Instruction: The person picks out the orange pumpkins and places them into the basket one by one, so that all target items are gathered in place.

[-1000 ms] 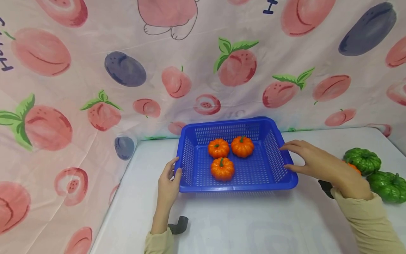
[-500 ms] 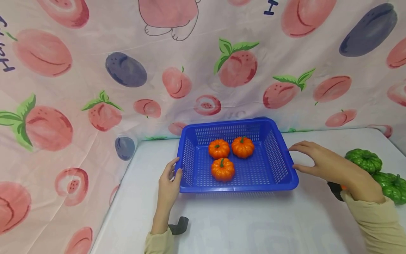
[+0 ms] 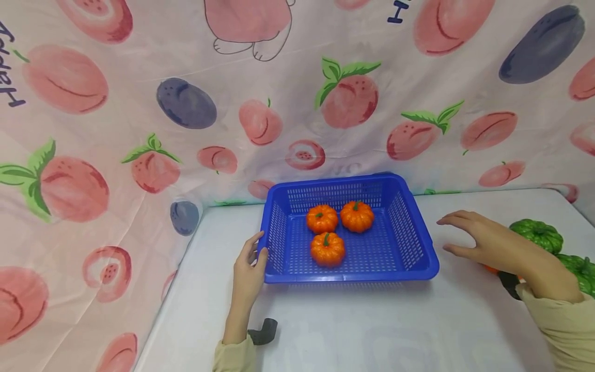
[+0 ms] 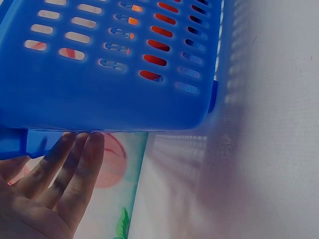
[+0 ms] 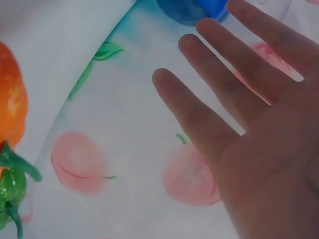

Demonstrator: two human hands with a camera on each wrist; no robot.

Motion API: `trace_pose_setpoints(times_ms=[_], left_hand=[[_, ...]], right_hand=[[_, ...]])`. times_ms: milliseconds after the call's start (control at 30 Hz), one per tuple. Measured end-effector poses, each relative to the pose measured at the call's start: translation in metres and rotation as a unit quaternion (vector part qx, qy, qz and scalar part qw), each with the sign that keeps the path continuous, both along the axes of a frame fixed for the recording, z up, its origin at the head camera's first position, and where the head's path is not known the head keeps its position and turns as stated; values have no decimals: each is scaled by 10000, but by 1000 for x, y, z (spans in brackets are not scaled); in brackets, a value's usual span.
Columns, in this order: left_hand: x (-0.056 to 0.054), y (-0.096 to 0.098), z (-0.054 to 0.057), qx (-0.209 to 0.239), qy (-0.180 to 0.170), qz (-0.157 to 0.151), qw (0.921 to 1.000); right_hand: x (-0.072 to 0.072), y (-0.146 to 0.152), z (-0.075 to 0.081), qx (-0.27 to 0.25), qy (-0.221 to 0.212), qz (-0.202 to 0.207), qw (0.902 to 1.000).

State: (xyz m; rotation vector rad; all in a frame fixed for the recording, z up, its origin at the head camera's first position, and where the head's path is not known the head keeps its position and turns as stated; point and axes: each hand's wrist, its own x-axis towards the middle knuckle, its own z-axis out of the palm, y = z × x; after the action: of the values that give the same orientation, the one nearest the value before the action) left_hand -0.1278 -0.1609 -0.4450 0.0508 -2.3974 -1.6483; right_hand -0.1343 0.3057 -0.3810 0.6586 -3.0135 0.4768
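A blue plastic basket [image 3: 383, 253] with slotted walls stands on the white table, holding three small orange pumpkins: one at the front [image 3: 327, 250], one at the back left [image 3: 322, 219] and one at the back right [image 3: 357, 217]. My left hand [image 3: 249, 274] touches the basket's left side; in the left wrist view its fairly straight fingers [image 4: 87, 164] meet the blue wall below the slots. Off the basket's right side, my right hand [image 3: 483, 240] hovers with fingers spread and nothing in them. The right wrist view shows its bare palm [image 5: 269, 144].
Two green pumpkins, one behind [image 3: 536, 235] and one in front [image 3: 578, 271], lie right of my right forearm, which partly hides them. An orange pumpkin [image 5: 10, 94] shows in the right wrist view. Fruit-printed cloth [image 3: 302, 119] hangs behind the table. Black camera mounts sit at both wrists.
My right hand has drawn away from the basket's right rim, moving rightward toward the green pumpkins. My left hand, the basket and its pumpkins have stayed put.
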Motion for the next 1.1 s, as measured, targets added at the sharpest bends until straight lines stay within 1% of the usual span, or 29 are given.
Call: trace_pose_setpoints(times_ms=[267, 500, 633, 700, 833, 967, 1100], left_hand=[[-1, -1, -1, 39, -24, -5, 10000], [-1, -2, 0, 24, -31, 16, 10000], [0, -2, 0, 11, -34, 10, 10000], [0, -1, 0, 6, -15, 8, 10000], [1, -1, 0, -7, 28, -3, 10000], [0, -1, 0, 25, -24, 16, 10000], [0, 0, 0, 47, -16, 33, 10000]], right_hand=[[0, 10, -7, 51, -167, -121, 9998], [-1, 20, -13, 150, -400, -261, 9987], [0, 26, -17, 185, -363, -270, 9988], [0, 29, -18, 238, -437, -315, 9983], [1, 34, -20, 242, -443, -319, 9982], [2, 38, -21, 199, -355, -282, 9988], [3, 42, -23, 234, -438, -355, 9981]])
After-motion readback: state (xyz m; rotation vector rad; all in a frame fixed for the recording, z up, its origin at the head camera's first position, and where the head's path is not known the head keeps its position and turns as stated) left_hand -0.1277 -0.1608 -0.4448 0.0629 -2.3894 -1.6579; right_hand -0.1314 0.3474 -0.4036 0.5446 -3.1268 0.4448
